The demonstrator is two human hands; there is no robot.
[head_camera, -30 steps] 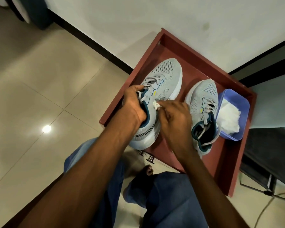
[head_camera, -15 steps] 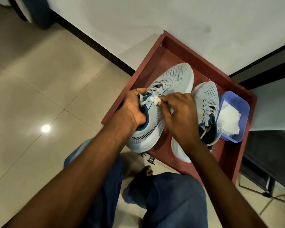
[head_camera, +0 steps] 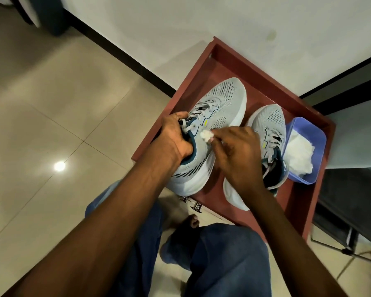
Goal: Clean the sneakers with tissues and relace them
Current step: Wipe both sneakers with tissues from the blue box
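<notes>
Still cleaning: left hand (head_camera: 176, 138) gripping left sneaker's (head_camera: 210, 129) collar on red tray (head_camera: 201, 67), right hand (head_camera: 238, 151) pinching balled tissue (head_camera: 206, 136) against its side. Laces seemingly threaded yet. Next: wiping onward, then right sneaker (head_camera: 270, 133), fresh tissues (head_camera: 298, 153) nearby.

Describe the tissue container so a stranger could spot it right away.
Find the dark red wooden tray on the floor against the white wall. At its right edge, beside the grey mesh sneaker, sits the lavender plastic tub, the only thing there holding white tissues.
</notes>
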